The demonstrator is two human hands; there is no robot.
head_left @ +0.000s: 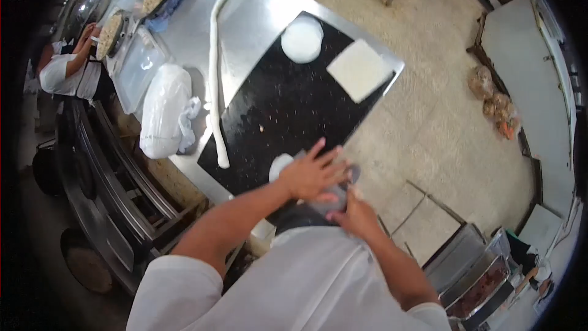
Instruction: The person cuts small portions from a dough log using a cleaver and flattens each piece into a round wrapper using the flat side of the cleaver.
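My left hand [314,176] is open, its fingers spread over a greyish object [335,196] near the front of my body. My right hand [357,213] is closed around the right side of that object; its kind is unclear. A white round piece [281,167], apparently dough, lies on the black board [275,101] beside my left hand, partly hidden by it. Farther up the board are a stack of white rounds [302,40] and a white square sheet [359,70]. A long dough rope [214,79] runs from the metal table onto the board.
A bundle in white plastic [164,113] stands on the metal table [254,0] at left. Another person [70,73] works by pans of pale food [110,35]. Bags [499,113] lie on the floor at right. A tray of dark red food [481,288] is at lower right.
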